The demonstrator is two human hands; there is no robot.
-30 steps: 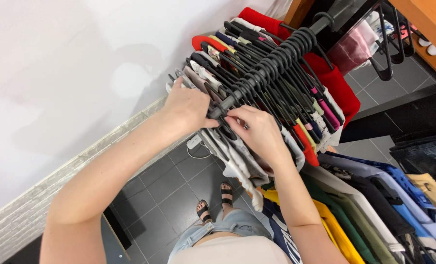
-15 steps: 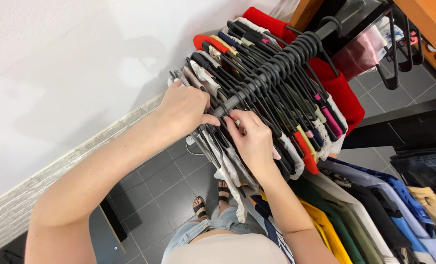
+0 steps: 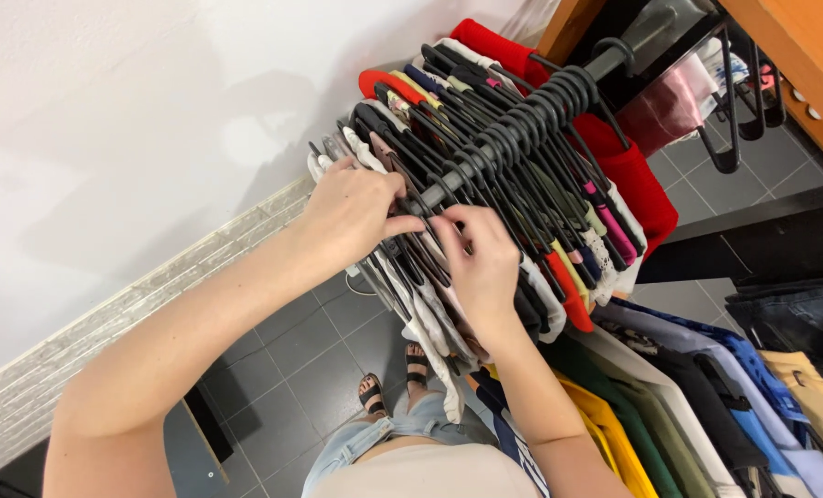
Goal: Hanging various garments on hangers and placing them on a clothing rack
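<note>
Overhead, black rail (image 3: pixel 559 97) crowded with hangers (image 3: pixel 485 157), white wall (image 3: pixel 125 120), grey tiled floor (image 3: pixel 291 360)

Black hangers (image 3: pixel 485 157) packed tight on rail (image 3: pixel 614 55)

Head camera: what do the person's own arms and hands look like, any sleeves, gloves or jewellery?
Both arms are bare from as far up as the frame shows down to the wrist, with no sleeves in view. The left hand and right hand wear no gloves, and no watch or bracelet shows at either wrist. Any rings are too small to tell.
</note>
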